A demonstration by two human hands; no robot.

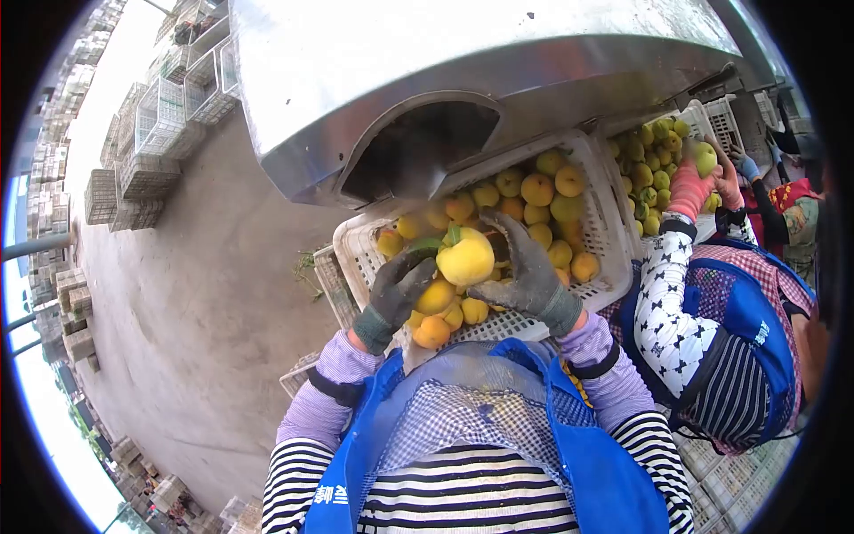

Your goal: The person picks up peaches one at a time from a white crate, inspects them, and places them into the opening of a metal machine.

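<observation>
A large yellow peach [465, 256] is cupped between the gloved left hand [398, 289] and right hand [525, 271], both curled around it, lifted just above the white crate [600, 227] of peaches under the metal chute [418, 147], seemingly for inspection.

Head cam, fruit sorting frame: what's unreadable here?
- Inside of the chute opening, head view: dark shadow, contents unseen.
- Fruit under the right hand: glove covers it, grip unclear.
- Left hand beside the large yellow fruit: contact unclear, fingers overlap fruit.
- Co-worker's fruit crate: partly hidden by the metal housing and their raised glove.
- Stacked crates, far left: fisheye-warped, too small.
</observation>
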